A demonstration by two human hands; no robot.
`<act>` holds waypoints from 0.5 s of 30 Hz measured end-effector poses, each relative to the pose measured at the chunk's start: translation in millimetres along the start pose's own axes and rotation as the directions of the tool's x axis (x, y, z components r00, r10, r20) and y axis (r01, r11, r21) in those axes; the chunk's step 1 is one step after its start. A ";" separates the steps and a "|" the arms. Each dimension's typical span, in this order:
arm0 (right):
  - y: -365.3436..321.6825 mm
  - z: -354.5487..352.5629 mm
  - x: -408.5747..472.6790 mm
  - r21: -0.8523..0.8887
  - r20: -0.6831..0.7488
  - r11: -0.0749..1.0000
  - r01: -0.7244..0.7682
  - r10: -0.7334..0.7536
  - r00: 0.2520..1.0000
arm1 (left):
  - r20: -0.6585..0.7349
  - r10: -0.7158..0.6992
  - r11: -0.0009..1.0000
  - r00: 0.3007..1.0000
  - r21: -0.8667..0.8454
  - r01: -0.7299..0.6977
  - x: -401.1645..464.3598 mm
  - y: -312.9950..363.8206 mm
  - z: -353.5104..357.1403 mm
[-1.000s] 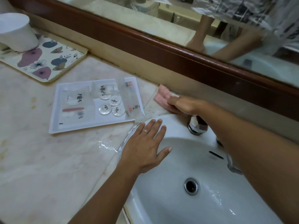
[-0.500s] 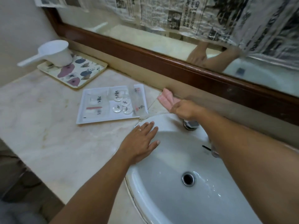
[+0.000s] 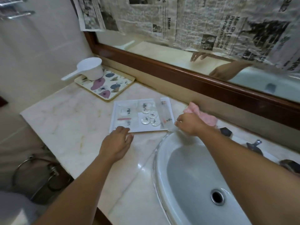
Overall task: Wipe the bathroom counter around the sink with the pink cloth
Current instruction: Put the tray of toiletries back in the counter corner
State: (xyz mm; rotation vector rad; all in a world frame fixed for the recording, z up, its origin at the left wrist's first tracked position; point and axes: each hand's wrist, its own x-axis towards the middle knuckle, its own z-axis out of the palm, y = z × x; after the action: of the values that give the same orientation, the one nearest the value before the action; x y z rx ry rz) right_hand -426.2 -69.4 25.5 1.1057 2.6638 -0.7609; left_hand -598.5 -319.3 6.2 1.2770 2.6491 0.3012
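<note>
The pink cloth [image 3: 204, 116] lies crumpled on the marble counter [image 3: 68, 125] against the backsplash, behind the white sink [image 3: 183, 169], and nothing holds it. My right hand [image 3: 190, 125] is in front of the cloth, its curled fingers at the right front corner of the white tray [image 3: 135, 104]. My left hand [image 3: 117, 143] is on the counter left of the sink. Its fingers bend over the tray's front rim and the thumb is just below it.
The tray holds small round toiletries and sachets. Further back left, a flowered tray [image 3: 113, 88] carries a white scoop [image 3: 90, 69]. The tap [image 3: 254, 146] stands behind the basin. A wood-framed mirror [image 3: 186, 77] with newspaper on it runs along the back. A towel ring [image 3: 32, 172] hangs below the counter's left edge.
My right hand let go of the pink cloth and came to the tray's right corner. My left hand left the sink rim and slid to the tray's front edge. The camera pulled back.
</note>
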 end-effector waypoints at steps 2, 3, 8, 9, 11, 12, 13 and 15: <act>-9.7 4.4 16.5 0.040 -0.039 0.998 -0.056 0.058 0.998 | -0.023 -0.079 0.996 0.997 -0.035 0.078 18.1 -22.8 -8.1; -15.6 6.6 23.5 0.055 -0.068 0.995 -0.081 0.085 0.994 | -0.029 -0.114 0.993 0.993 -0.043 0.113 28.4 -33.2 -11.7; -38.8 25.1 57.6 0.174 -0.152 0.966 -0.194 0.221 0.964 | 0.001 -0.238 0.968 0.971 -0.083 0.237 79.1 -67.9 -14.9; -41.7 28.9 63.6 0.182 -0.157 0.962 -0.202 0.231 0.960 | 0.022 -0.255 0.960 0.967 -0.116 0.256 87.5 -71.3 -13.2; -46.7 34.5 74.0 0.198 -0.186 0.959 -0.202 0.240 0.953 | 0.065 -0.270 0.947 0.961 -0.159 0.277 103.8 -76.6 -8.8; -48.3 36.3 78.6 0.211 -0.211 0.956 -0.204 0.248 0.945 | 0.085 -0.275 0.943 0.958 -0.169 0.286 110.5 -77.9 -7.0; -49.2 38.4 83.6 0.212 -0.232 0.954 -0.212 0.260 0.937 | 0.098 -0.281 0.939 0.955 -0.179 0.295 117.3 -79.1 -5.1; -49.8 42.4 91.8 0.211 -0.258 0.946 -0.244 0.295 0.920 | 0.097 -0.291 0.931 0.952 -0.202 0.305 128.2 -79.7 -1.6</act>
State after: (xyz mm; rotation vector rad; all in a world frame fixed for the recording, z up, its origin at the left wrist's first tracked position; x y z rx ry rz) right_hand -528.6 -64.1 -21.4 1.7108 2.6166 -0.8491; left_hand -737.2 -267.3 -23.0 0.7917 2.6183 0.4741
